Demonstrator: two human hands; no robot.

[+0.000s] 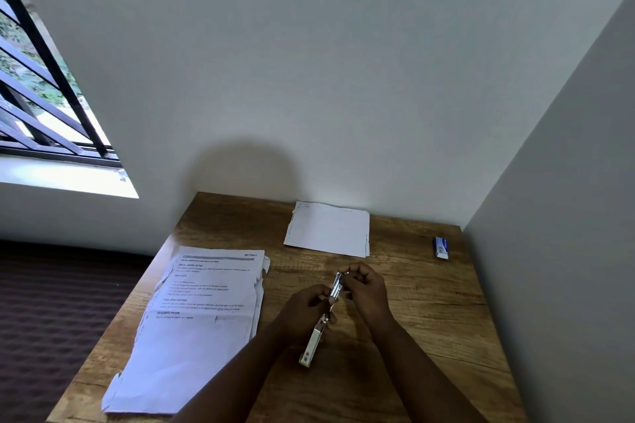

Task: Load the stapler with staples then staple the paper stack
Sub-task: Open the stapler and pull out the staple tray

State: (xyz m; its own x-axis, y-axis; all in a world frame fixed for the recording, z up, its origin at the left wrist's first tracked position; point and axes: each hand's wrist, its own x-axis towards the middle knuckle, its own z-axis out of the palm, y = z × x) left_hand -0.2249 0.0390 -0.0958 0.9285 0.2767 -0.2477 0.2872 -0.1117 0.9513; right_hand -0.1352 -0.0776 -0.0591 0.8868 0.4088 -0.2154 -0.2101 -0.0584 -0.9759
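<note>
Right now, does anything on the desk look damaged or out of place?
Yes. The printed paper stack at the left has torn, ragged edges, and its sheets are fanned unevenly. The blank sheets near the wall also show small tears along their sides.

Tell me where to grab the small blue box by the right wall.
Pinch the blue box across its two long sides, coming from above. It lies flat on the table, lengthwise toward the back wall, with bare wood on both sides. The right hand is nearer, though it is busy at the stapler.
</note>
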